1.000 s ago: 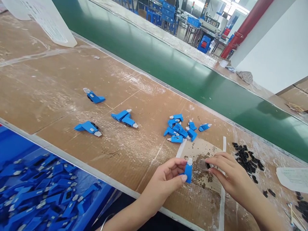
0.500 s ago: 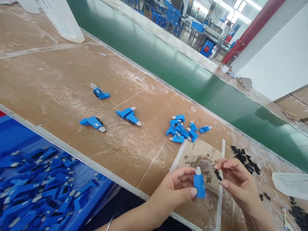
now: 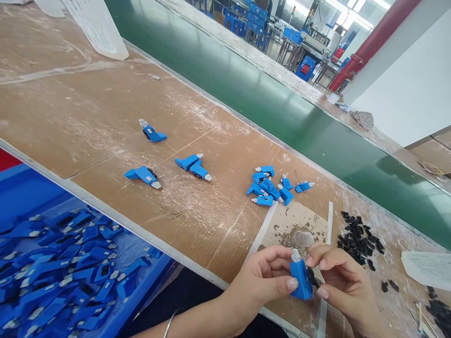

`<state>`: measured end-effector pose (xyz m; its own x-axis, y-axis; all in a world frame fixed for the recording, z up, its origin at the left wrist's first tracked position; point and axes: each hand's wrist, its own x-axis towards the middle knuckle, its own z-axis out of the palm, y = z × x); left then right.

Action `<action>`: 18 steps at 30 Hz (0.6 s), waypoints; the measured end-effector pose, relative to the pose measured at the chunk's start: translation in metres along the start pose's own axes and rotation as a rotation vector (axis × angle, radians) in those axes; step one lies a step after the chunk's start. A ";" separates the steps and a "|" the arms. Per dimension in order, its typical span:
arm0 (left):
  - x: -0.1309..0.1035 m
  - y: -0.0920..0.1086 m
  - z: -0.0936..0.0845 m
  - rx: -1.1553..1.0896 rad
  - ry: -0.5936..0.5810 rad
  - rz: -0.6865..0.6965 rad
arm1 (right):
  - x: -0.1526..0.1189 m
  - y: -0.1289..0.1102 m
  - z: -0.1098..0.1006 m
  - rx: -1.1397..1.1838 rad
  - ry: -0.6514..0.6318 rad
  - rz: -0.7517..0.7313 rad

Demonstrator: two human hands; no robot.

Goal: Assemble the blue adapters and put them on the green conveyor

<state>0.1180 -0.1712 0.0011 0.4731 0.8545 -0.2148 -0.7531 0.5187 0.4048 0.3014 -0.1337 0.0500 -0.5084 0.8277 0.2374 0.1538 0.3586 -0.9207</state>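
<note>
Above the counter's near edge, the left hand pinches the blue piece, long axis running toward the far edge, pale tip foremost; against its right side, the right hand's slightly parted fingers grip a black piece.

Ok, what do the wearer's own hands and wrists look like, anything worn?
Left hand and right hand are both bare: no gloves or rings visible. A thin, silvery bangle circles the left wrist. No sleeve shows on either visible forearm.

Left hand grips what seems a blue piece.
</note>
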 end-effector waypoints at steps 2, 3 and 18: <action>-0.001 0.000 0.000 -0.012 -0.001 0.002 | 0.003 -0.004 -0.001 -0.091 -0.009 -0.040; -0.001 0.000 0.001 -0.021 0.000 0.003 | 0.004 -0.006 -0.002 -0.153 -0.024 -0.074; -0.013 -0.005 -0.004 0.049 0.057 0.051 | -0.043 -0.016 0.029 -1.038 -0.005 -0.388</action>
<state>0.1133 -0.1849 -0.0014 0.4071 0.8807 -0.2421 -0.7514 0.4736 0.4595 0.2960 -0.1882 0.0455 -0.6792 0.5795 0.4503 0.6172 0.7830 -0.0767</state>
